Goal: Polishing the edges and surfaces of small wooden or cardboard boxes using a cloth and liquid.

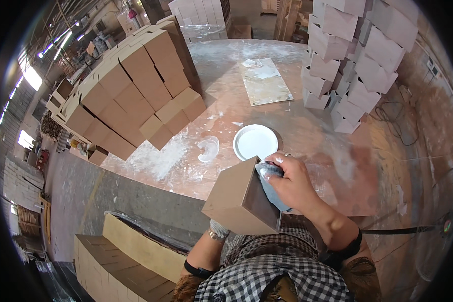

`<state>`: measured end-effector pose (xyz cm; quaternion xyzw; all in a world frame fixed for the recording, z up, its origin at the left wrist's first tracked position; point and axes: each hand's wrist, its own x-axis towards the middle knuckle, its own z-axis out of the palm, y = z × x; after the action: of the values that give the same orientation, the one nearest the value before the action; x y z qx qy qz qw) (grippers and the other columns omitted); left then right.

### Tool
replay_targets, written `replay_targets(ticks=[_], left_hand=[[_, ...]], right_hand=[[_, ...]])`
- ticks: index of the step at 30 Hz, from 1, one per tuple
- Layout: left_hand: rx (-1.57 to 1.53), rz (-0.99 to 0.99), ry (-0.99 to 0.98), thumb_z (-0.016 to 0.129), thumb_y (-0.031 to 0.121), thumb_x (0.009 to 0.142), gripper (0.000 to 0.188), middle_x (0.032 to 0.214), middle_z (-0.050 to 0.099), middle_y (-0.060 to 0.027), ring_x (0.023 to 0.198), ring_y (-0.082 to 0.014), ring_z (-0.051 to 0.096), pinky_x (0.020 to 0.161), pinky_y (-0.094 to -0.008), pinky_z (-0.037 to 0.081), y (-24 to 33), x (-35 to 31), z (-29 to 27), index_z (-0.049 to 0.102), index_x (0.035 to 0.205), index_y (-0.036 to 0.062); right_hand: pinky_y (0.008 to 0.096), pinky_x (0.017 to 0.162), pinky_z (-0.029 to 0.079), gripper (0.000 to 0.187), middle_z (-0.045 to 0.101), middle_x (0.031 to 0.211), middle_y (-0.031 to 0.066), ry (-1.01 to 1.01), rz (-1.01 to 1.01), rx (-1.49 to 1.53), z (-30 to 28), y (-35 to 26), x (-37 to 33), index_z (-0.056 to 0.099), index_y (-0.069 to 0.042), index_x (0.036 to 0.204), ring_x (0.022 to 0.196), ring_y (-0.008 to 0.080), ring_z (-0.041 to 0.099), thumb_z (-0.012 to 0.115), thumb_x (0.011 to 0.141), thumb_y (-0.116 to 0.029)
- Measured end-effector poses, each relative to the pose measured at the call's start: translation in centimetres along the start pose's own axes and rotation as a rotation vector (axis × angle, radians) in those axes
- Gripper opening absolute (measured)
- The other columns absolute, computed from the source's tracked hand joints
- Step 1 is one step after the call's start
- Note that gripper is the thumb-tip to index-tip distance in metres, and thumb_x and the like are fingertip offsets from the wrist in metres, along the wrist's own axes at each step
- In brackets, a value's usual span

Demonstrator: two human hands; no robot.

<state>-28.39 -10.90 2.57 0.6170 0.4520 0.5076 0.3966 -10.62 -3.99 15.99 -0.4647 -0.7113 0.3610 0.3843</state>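
A brown box (231, 194) is tilted in front of my body, held up by my left hand (220, 229). That hand wears a knitted glove and reaches under the box; its fingers are hidden. My bare right hand (290, 179) is closed around a grey-blue cloth (273, 188), pressing it to the box's right side near the upper edge. White smears mark the thumb and fingers. Just beyond the box, a round white dish (255, 142) with white contents sits on the table.
The reddish table (221, 118) is dusted white and carries a clear curved plastic piece (209, 149) and a stained board (267, 82). Brown boxes (131, 83) are piled at left, pale open boxes (337, 55) at right. Beside my left arm stands a large carton (131, 256).
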Motion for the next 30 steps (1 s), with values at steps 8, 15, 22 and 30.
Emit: replay_targets(ticks=[8,15,22,30], left_hand=[[0.486,0.089,-0.024,0.061,0.024,0.079,0.045,0.115,0.054,-0.0117,0.102,-0.0229,0.052,0.086,-0.0349,0.042,2.6,1.9,2.7,0.049,0.119,0.006],[0.495,0.038,-0.109,0.056,0.03,0.082,0.049,0.123,0.048,-0.0092,0.11,-0.0234,0.046,0.092,-0.0363,0.037,2.8,2.2,5.1,0.044,0.125,0.0098],[0.841,-0.251,-0.312,0.052,0.036,0.084,0.053,0.13,0.043,-0.0068,0.118,-0.024,0.04,0.099,-0.0377,0.033,2.7,2.8,5.8,0.039,0.131,0.0135],[1.048,-0.592,-0.459,0.049,0.037,0.086,0.055,0.135,0.04,-0.0062,0.123,-0.0244,0.037,0.101,-0.0382,0.031,-0.2,1.8,5.3,0.036,0.134,0.0142]], right_hand=[[0.0345,0.061,0.047,0.025,0.059,0.086,0.0105,-0.357,-0.637,-0.027,-4.8,-1.8,-2.3,0.06,-0.003,0.081,0.077,0.0278,0.057,0.058,0.056,0.001],[0.0332,0.059,0.046,0.03,0.06,0.087,0.0089,-0.234,-0.895,-0.38,-6.3,-0.8,-1.1,0.061,-0.003,0.079,0.076,0.0224,0.055,0.062,0.049,-0.008],[0.0343,0.062,0.047,0.031,0.062,0.081,0.0134,-0.126,-0.623,-0.084,-6.4,5.0,2.2,0.061,-0.001,0.083,0.068,0.0306,0.057,0.063,0.052,-0.002],[0.0431,0.066,0.046,0.021,0.06,0.073,0.016,-0.56,-0.185,-0.252,-5.5,6.1,-0.8,0.063,-0.004,0.08,0.072,0.0341,0.058,0.06,0.06,-0.007]])
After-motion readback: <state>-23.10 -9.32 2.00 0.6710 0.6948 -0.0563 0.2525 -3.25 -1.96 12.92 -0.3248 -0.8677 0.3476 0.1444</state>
